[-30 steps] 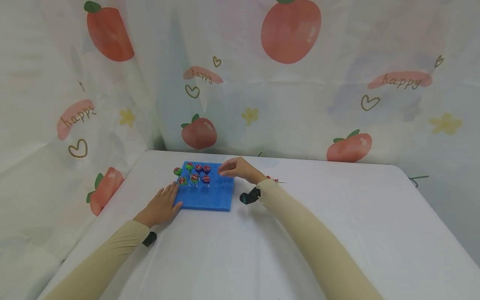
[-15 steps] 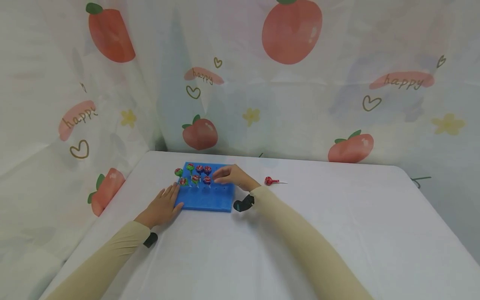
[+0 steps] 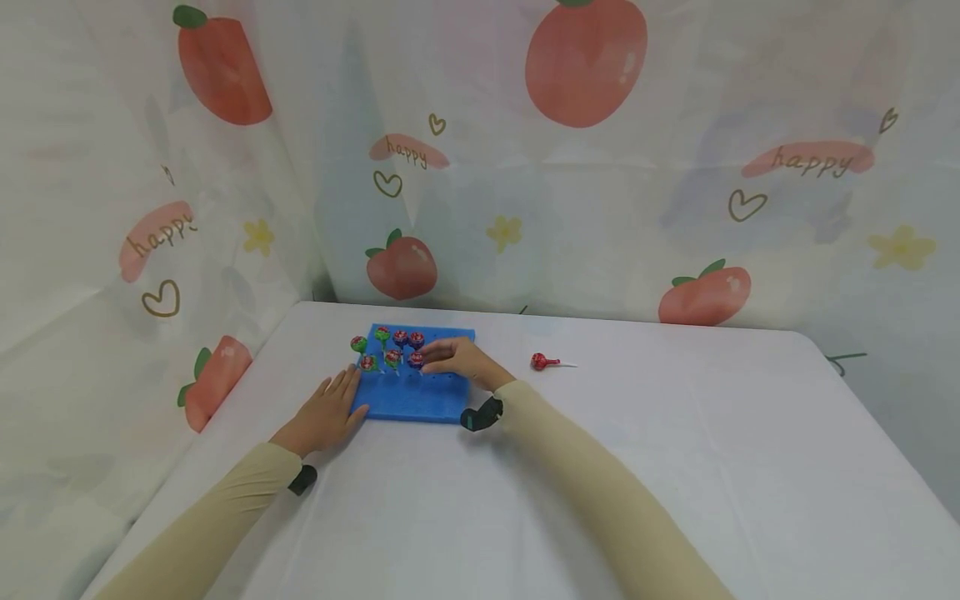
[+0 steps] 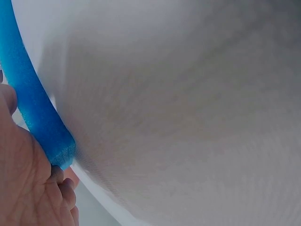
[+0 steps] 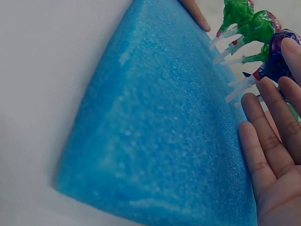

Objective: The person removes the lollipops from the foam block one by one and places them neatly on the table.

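A blue foam board (image 3: pixel 412 400) lies on the white table, with several wrapped lollipops standing in two rows in its left and middle part. My left hand (image 3: pixel 324 412) lies flat with spread fingers along the board's left edge; its palm touches the blue side in the left wrist view. My right hand (image 3: pixel 457 358) reaches over the board from the right. Its thumb and fingers are parted at the front purple lollipop (image 3: pixel 415 360). In the right wrist view, the thumb overlaps that purple wrapper (image 5: pixel 275 68), and the fingers are nearly straight. Contact is hard to tell.
A red lollipop (image 3: pixel 540 362) with a white stick lies on the table (image 3: pixel 637 433) right of the board. Green lollipops (image 3: pixel 367 363) stand on the board's left side. A printed fabric backdrop (image 3: pixel 480 183) rises behind the table.
My right hand has moved left and slightly down across the board to the front purple lollipop, uncovering the red lollipop. The left hand stays at the board's edge.
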